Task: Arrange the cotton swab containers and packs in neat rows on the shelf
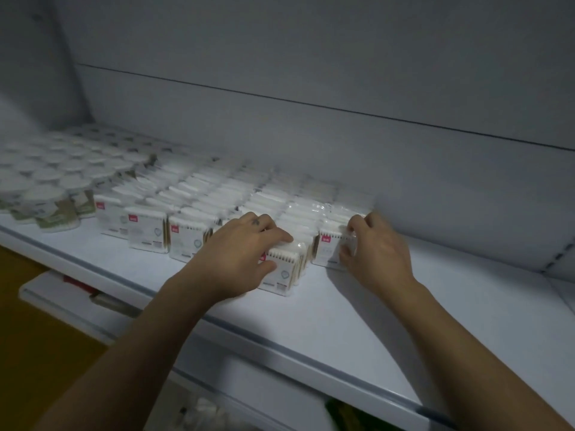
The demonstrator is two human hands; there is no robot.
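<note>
**Here, left hand [239,253] and right hand [378,251] each on a swab pack**

The white shelf [389,312] spans the view, its pale front edge slanting down to the right; a grey back panel [311,73] rises behind it; flat cotton swab packs [217,194] stand on the shelf in several rows running front to back, pressed against one another, the front ones showing a red label at the upper left of the face; just beside the leftmost row, round cotton swab containers [53,178] with white lids and green-toned sides crowd the far left of the shelf, blurred; a lower shelf [62,293] juts out below at the left. Two bare forearms extend from the bottom edge. The left hand lies over the front pack [281,270] of one row, forefinger stretched along its top and thumb pressed to its face, so the fingers hold it; that pack sits forward of its neighbours. The right hand has the end pack [328,248], the front one of the rightmost row; its curled fingers pinch the pack's right edge, thumb low and forefinger high; the two hands are near each other but apart.
</note>
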